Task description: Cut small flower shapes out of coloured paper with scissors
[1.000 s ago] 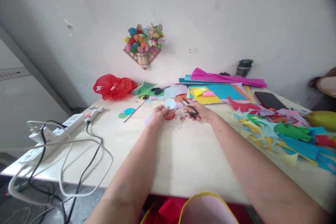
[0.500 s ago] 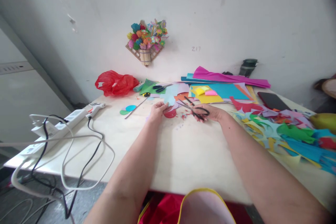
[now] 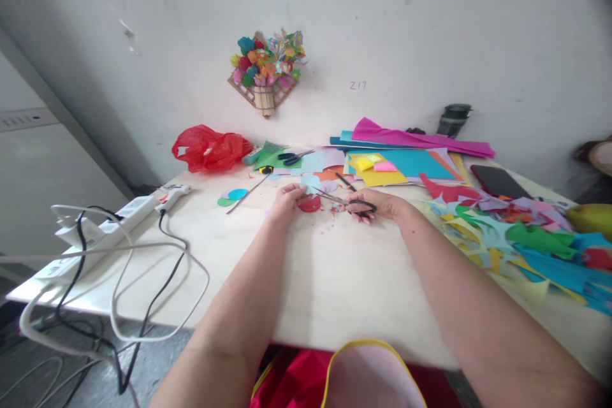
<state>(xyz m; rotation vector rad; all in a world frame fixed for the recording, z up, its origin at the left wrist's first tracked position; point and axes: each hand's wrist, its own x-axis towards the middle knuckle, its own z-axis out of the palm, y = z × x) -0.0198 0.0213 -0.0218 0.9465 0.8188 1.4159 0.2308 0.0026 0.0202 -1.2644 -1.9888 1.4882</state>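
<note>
Between the fingers of my left hand (image 3: 287,200) is a small light blue paper (image 3: 310,184). My right hand (image 3: 370,204) is closed round the black handles of a pair of scissors (image 3: 362,206). The blades point left, and their tips are at the right edge of the light blue paper. Just below that paper a red paper piece (image 3: 310,204) lies on the table (image 3: 335,287), with small scraps to its right. A black pen-like stick (image 3: 345,182) lies behind the scissors.
Colored sheets (image 3: 421,164), a second pair of scissors (image 3: 292,157) and a red plastic bag (image 3: 210,148) lie at the back. Paper scraps (image 3: 540,239) and a phone (image 3: 500,181) are at the right. A power strip (image 3: 108,233) with cables is at the left.
The scissors have turned and closed further, with their tips now at the light blue paper's edge. My left hand has barely moved.
</note>
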